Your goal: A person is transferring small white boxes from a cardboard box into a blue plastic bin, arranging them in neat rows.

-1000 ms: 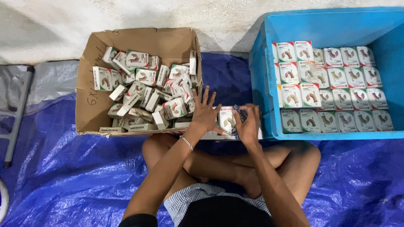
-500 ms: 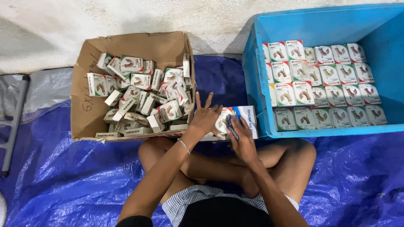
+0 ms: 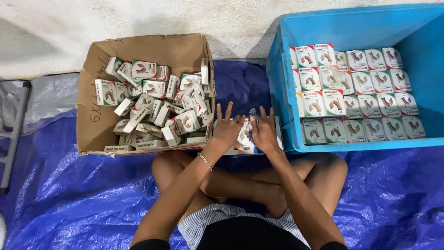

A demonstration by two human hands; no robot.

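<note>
The right hand (image 3: 265,132) has moved up from the near edge of the flat white box (image 3: 245,139) and now lies spread on it, a dark scrap pinched at its fingertips (what it is, I cannot tell). The left hand (image 3: 226,127) stays splayed flat on the box, gripping nothing; beyond sit the cardboard carton (image 3: 95,120) of loose packs and the blue crate (image 3: 282,74) of neat rows.

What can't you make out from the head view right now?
- Box under both hands: mostly covered by the left hand and right hand; its contents are hidden.
- Dark item at the right fingers: too small to identify.
- Crate: right side cut off by the frame edge.
- Carton: lower layers buried under small boxes.
</note>
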